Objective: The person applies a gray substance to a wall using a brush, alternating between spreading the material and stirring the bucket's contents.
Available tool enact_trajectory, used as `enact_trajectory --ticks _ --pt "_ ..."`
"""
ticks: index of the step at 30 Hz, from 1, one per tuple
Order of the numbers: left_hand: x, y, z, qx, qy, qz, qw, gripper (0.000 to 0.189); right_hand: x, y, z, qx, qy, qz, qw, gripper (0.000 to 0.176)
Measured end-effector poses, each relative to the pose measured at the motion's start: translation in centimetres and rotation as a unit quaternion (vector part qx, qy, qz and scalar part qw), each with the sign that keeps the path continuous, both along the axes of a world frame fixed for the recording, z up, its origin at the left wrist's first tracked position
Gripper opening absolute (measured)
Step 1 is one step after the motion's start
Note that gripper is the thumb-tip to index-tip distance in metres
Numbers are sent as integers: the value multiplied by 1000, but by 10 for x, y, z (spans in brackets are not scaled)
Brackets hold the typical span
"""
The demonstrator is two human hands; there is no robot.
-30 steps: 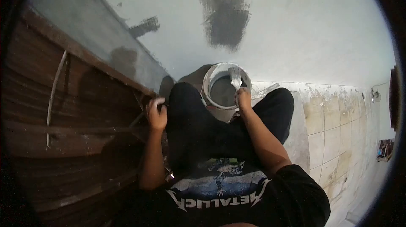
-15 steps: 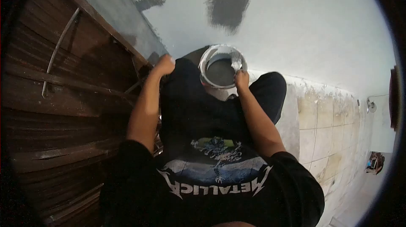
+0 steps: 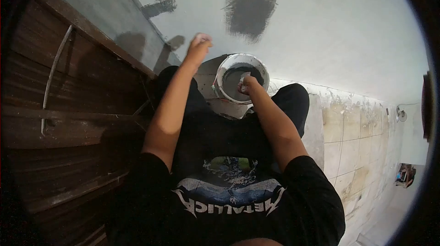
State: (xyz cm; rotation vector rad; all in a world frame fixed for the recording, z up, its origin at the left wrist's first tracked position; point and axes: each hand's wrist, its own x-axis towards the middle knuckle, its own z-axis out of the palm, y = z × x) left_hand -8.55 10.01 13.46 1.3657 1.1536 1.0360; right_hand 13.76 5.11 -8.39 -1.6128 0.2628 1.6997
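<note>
My right hand point(image 3: 247, 85) is closed around a paintbrush point(image 3: 245, 76), whose pale, paint-smeared end shows above the fist. This hand is over the mouth of a white bucket point(image 3: 221, 69) with dark grey paint point(image 3: 233, 72) inside. The bucket stands between my knees, close to the wall, its rim streaked with paint. To the bucket's upper left, my left hand point(image 3: 199, 49) is raised in front of the wall, slightly blurred, its fingers curled with no object showing in them.
On the pale wall point(image 3: 321, 30) are a large dark grey painted patch point(image 3: 250, 10) and a smaller smear point(image 3: 160, 6). Dark brown wooden boards point(image 3: 91, 127) with a curved metal handle point(image 3: 56, 78) rise at my left. Stained tiles point(image 3: 353, 140) extend to the right, toward a small fan point(image 3: 402, 115).
My left hand has lifted off my left knee and moved up and right toward the wall. My right hand has shifted left from the bucket's right rim to over the paint, brush still held.
</note>
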Motion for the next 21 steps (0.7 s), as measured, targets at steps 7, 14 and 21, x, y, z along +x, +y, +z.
enact_trajectory --ticks 7,14,21 --pt "31 8 -222 -21 469 33 882 47 16 28 -80 68 -97 19 993 14" --pt "45 7 -253 -244 502 -240 794 73 -7 29 -99 146 -217 169 950 21" --pt "34 8 -280 -162 508 -223 816 83 -9 21 -92 273 -456 458 712 44"
